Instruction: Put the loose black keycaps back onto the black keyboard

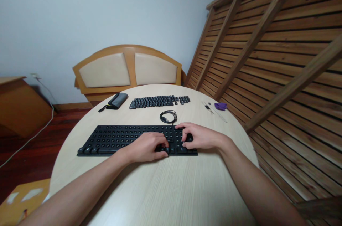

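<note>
A black keyboard [117, 137] lies flat on the round table [171, 190], with most of its switches showing bare of keycaps. A few caps sit along its bottom row and near the number pad. My left hand [149, 145] has its fingers curled over the keyboard, right of the middle, with the thumb at the front edge. Over the number pad, my right hand [200, 136] is bent, thumb and fingertips close together at the keys. Whatever is between those fingertips is too small to make out. Behind the keyboard, loose black keycaps [153, 102] are laid out in rows.
A coiled black cable [169, 116] rests behind the keyboard. At the far left is a grey and black pouch [117, 101]. A purple cloth [220, 106], a thin white stick [220, 114] and a small wire tool [207, 107] lie at the right. Wooden slats [267, 58] lean close on the right.
</note>
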The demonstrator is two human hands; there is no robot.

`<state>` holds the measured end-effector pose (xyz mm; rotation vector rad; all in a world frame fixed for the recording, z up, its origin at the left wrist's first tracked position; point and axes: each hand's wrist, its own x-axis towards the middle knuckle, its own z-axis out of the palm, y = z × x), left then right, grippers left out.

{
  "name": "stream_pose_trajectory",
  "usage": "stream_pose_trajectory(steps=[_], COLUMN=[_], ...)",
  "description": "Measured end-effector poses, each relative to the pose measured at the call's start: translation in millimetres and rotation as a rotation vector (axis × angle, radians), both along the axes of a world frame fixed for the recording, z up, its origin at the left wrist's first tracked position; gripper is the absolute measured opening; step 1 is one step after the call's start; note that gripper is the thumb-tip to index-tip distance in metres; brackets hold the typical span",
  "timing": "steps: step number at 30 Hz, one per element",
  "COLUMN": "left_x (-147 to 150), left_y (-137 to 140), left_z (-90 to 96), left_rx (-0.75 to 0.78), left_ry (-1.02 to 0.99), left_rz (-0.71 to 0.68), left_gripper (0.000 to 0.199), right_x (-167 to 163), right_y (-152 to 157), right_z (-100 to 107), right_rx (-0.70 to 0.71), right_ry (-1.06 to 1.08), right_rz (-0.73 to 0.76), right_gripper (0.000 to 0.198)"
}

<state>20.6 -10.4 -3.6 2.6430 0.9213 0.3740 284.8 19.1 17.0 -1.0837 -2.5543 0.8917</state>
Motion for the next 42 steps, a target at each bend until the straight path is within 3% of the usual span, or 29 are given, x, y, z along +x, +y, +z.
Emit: stream_pose_trajectory(steps=[17, 36, 40, 42], left_x=[0, 0, 0, 0], left_y=[1, 0, 0, 1], left_z=[-2.9, -2.1, -1.8, -2.0], left_rx=[0.014, 0.012, 0.007, 0.008], left_ry=[-0.003, 0.009, 0.003, 0.004], left_rz=[-0.003, 0.007, 0.003, 0.004], left_gripper=[0.016, 0.016, 0.016, 0.016], right_x=[2, 2, 6, 8], right_y=[5, 3, 14, 25], right_z=[-3, -2, -6, -12], right_rx=[-0.095, 0.033, 0.075, 0.125], right_ry=[-0.007, -0.038, 0.037, 0.080], right_rz=[-0.025, 0.015, 0.036, -0.025], right_gripper=[0.004, 0.003, 0.016, 0.018])
